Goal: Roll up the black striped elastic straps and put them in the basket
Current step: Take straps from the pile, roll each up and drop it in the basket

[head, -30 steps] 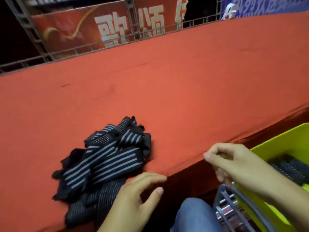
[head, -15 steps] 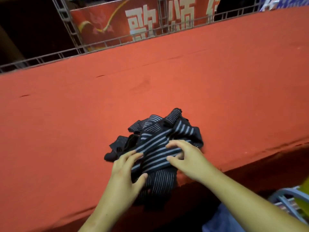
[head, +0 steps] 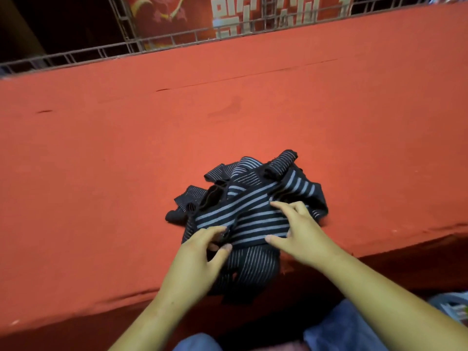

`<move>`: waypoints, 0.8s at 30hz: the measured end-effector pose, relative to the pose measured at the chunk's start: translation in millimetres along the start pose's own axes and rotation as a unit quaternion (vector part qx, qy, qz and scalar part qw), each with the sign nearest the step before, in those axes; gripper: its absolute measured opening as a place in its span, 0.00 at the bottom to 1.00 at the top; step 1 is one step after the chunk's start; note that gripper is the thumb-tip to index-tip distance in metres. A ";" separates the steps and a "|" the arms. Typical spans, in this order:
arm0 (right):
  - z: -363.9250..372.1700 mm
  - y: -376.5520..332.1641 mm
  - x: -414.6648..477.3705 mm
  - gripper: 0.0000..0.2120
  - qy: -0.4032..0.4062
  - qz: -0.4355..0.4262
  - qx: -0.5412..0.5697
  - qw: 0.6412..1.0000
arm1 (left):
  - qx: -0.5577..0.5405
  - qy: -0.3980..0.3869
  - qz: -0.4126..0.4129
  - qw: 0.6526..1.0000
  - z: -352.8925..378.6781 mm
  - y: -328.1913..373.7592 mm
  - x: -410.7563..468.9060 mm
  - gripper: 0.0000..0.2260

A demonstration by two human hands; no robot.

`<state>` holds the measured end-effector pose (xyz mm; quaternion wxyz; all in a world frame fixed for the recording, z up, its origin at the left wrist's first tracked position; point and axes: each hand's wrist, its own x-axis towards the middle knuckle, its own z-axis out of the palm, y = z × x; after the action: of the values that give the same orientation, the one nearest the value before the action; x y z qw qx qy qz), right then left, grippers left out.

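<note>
Because the black striped elastic straps (head: 298, 188) lie in one tangled heap, both hands are down on it, I judge, to single one out. The heap sits on the red worktop (head: 101, 173) at its near edge, straight before the person, with one finely striped fold hanging over that edge. The left hand (head: 200, 254) pinches the near-left end of the uppermost strap (head: 243, 211) between thumb and curled fingertips, likely the end from which a roll would start. The right hand (head: 304, 231) lies spread on the same strap, fingers apart and only slightly bent, pressing but gripping nothing. It probably pins the pile so one strap can be drawn free without dragging the rest off the edge.

That uppermost strap carries broad pale stripes along its length. Its long axis runs on a diagonal, from the left hand at near left toward far right, where it slips under another fold. Other straps point every way, a few ends curling up at the far side. The basket is not in view.
</note>
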<state>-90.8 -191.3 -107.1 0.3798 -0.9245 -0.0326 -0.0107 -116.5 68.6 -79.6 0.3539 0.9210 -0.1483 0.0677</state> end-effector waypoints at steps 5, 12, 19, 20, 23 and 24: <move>-3.8 7.2 -5.8 0.43 -0.010 0.007 -0.004 1.000 | -0.020 -0.003 -0.007 1.000 -3.1 1.4 6.3 0.06; -12.8 9.5 4.3 0.45 -0.024 0.001 -0.028 0.999 | 0.095 0.038 -0.008 0.995 -16.6 -26.1 23.2 0.29; -21.3 18.2 -0.6 0.13 0.008 0.000 -0.008 1.000 | 0.091 0.021 -0.026 0.995 -22.8 -24.3 28.0 0.28; -23.8 20.2 -1.7 0.11 0.021 0.006 0.000 1.000 | 0.093 0.030 -0.020 0.995 -22.5 -23.1 26.5 0.26; -32.2 25.4 -3.9 0.08 0.064 0.029 0.023 0.997 | 0.068 0.039 -0.011 0.997 -20.2 -16.6 21.5 0.21; -34.7 26.9 -4.7 0.09 0.068 0.042 0.030 0.996 | 0.045 0.036 -0.013 0.998 -19.2 -12.5 19.2 0.20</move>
<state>-93.4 -235.0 -101.6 0.4088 -0.9103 0.0319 -0.0561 -94.7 86.0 -68.9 0.3178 0.9348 -0.1207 0.1031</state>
